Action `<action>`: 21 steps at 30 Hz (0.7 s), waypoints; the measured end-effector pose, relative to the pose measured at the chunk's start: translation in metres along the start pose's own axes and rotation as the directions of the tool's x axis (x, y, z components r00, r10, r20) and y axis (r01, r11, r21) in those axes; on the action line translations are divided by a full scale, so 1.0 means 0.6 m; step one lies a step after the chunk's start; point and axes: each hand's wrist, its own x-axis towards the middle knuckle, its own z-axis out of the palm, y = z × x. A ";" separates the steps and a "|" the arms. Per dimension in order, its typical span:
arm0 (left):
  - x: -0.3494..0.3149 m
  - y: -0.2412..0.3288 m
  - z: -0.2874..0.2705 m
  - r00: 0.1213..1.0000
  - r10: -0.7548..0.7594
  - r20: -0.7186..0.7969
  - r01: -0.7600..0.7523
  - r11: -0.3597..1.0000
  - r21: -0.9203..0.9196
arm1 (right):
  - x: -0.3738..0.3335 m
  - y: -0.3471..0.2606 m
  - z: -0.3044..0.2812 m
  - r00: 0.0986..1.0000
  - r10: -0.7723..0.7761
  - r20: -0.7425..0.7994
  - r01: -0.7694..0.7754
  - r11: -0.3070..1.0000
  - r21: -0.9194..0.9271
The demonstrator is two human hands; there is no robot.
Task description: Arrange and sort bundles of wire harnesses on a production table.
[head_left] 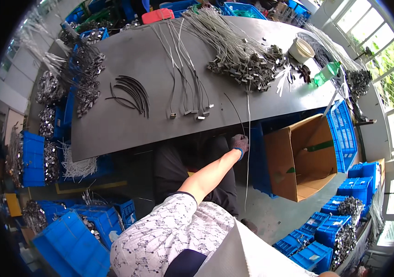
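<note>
My left hand (240,143), in a knitted glove with a blue cuff, is closed at the table's front edge, above my lap. A thin black tube (235,109) rises from its fingers and curves over the tabletop. A long pale cable (247,171) runs down beside the hand from the pile on the table towards the floor; whether the fingers also grip it, I cannot tell. Several cables with metal connectors (200,117) lie at mid-table. Left of them are several curved black tubes (132,92). My right hand is out of view.
A large heap of connector cables (247,64) covers the far right of the grey table (114,134), near a green bottle (327,74) and a cream bowl (301,50). An open cardboard box (277,161) stands right of my hand. Blue crates (72,244) surround the table.
</note>
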 end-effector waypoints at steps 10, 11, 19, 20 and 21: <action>-0.073 0.169 -0.056 0.997 0.020 0.080 0.017 0.902 -0.431 | -0.092 0.031 0.019 0.959 0.119 0.256 -0.134 0.990 0.039; -0.064 0.158 -0.064 0.999 0.014 0.029 0.001 0.885 -0.466 | -0.082 0.026 0.016 0.968 0.136 0.211 -0.146 0.989 0.029; -0.030 0.076 -0.156 0.969 -0.005 -0.247 0.018 0.999 0.049 | -0.031 -0.005 -0.032 0.996 -0.077 -0.044 0.077 0.997 0.014; -0.031 0.085 -0.158 0.972 -0.045 -0.230 0.043 0.999 -0.015 | -0.025 0.000 -0.034 0.992 -0.113 -0.048 0.113 0.994 -0.003; -0.035 0.097 -0.154 0.977 -0.140 -0.158 0.081 0.940 -0.332 | -0.019 0.007 -0.034 0.981 -0.174 -0.086 0.174 0.985 -0.015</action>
